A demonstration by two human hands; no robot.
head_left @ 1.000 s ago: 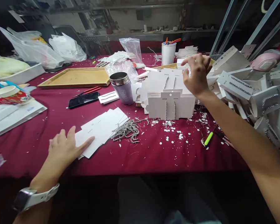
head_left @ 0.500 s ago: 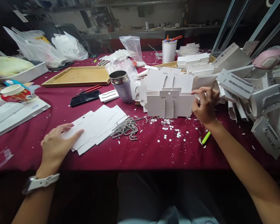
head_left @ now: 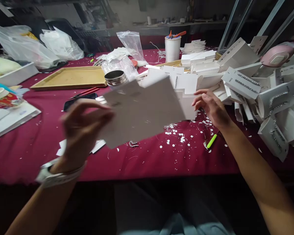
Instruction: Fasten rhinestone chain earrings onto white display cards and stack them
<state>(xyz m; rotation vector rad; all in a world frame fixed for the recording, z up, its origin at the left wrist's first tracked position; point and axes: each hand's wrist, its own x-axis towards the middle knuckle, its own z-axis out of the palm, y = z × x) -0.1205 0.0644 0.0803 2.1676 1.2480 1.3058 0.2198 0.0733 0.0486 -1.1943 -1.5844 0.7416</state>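
My left hand [head_left: 79, 130], smeared by motion, pinches the left edge of a white jewellery card [head_left: 142, 114] raised above the table. The card hides much of the cup and the metal chain pieces [head_left: 133, 144]. Beneath my left hand, parts of the loose white card pile [head_left: 98, 146] show. My right hand [head_left: 212, 109] is beside the right edge of the standing white cards [head_left: 189, 106], its fingers bent and slightly apart, with nothing seen in them. A chain earring [head_left: 176, 82] hangs on the rear standing card.
Finished-looking cards with chains [head_left: 247, 83] are heaped at the right. A yellow-green pen-like tool [head_left: 212, 141] and white paper dots [head_left: 182, 138] lie on the red cloth. Behind are a wooden tray [head_left: 68, 78], a steel-rimmed cup [head_left: 116, 77] and a white tub [head_left: 172, 49] topped by orange-handled pliers.
My left hand has lifted a card off the pile and carried it up and right, before the standing cards. My right hand has stayed near their right edge. The view has shifted slightly.
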